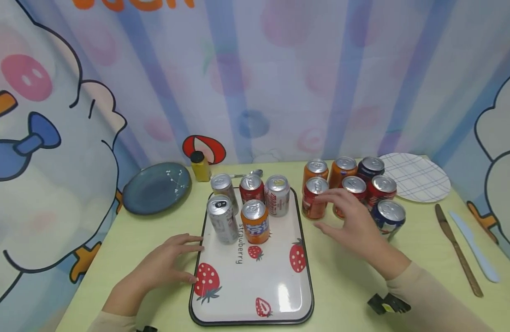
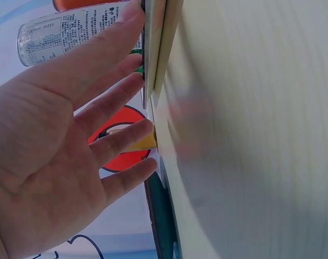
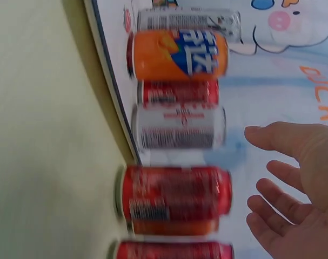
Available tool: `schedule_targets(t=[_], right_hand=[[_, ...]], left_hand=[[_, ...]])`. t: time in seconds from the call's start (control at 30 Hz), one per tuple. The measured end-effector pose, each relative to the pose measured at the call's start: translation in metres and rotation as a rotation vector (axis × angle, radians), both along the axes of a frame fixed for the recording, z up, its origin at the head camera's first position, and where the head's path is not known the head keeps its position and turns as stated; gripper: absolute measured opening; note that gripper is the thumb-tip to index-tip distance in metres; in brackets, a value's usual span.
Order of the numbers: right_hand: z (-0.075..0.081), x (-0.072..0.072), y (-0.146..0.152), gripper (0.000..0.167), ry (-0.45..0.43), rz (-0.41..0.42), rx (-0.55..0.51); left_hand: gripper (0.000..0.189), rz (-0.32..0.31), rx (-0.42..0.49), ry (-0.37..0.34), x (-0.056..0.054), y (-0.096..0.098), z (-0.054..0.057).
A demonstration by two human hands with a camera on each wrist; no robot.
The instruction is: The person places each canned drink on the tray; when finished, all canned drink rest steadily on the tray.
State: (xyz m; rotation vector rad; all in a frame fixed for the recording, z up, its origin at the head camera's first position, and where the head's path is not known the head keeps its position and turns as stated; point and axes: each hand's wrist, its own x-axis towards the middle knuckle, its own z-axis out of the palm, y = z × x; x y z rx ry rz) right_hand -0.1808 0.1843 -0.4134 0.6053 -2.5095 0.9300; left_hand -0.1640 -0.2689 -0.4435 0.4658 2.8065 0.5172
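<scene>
My left hand (image 1: 165, 263) is at the left edge of a white strawberry-print tray (image 1: 275, 295), fingers extended and fingertips right at the rim. On the tray's far half stand a silver can (image 1: 224, 226), an orange soda can (image 1: 256, 227), a red can (image 1: 252, 189), a white cola can (image 1: 277, 198) and another silver can (image 1: 223, 186) at the back. To the right of the tray, my right hand (image 1: 354, 223) is held beside the nearest red can (image 1: 314, 203), thumb and fingers spread. In the right wrist view a gap shows between the right hand (image 3: 293, 189) and that red can (image 3: 177, 191).
Several more cans, including a dark blue can (image 1: 388, 216), are grouped behind the right hand. A checked plate (image 1: 421, 180), a brown knife (image 1: 458, 249) and a pale blue knife (image 1: 475, 246) lie at right. A dark plate (image 1: 151, 189), yellow bottle (image 1: 200, 168) and spoon (image 1: 255, 173) are at back left.
</scene>
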Motion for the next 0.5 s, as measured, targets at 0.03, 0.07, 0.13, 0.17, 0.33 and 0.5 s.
schedule_targets(t=[0.03,0.07,0.13,0.17,0.33,0.5], right_hand=[[0.002,0.001,0.008,0.052,0.023,-0.009,0.007],[0.003,0.003,0.016,0.053,0.05,-0.021,0.013],[0.006,0.004,0.033,0.054,0.097,-0.046,0.016],[0.007,0.005,0.041,0.055,0.113,-0.062,0.016],[0.003,0.007,0.073,0.065,0.132,-0.155,-0.03],[-0.007,0.009,0.091,0.07,0.049,-0.227,-0.059]], left_hand=[[0.076,0.002,0.001,0.0,0.0,-0.001,0.0],[0.076,0.009,0.002,-0.002,0.0,-0.002,0.0],[0.076,0.006,0.007,0.002,-0.001,-0.004,0.0],[0.076,-0.005,0.01,0.009,-0.001,-0.004,0.0],[0.075,-0.026,0.028,0.021,-0.002,-0.005,-0.001],[0.075,-0.02,0.041,0.004,0.0,-0.005,-0.002]])
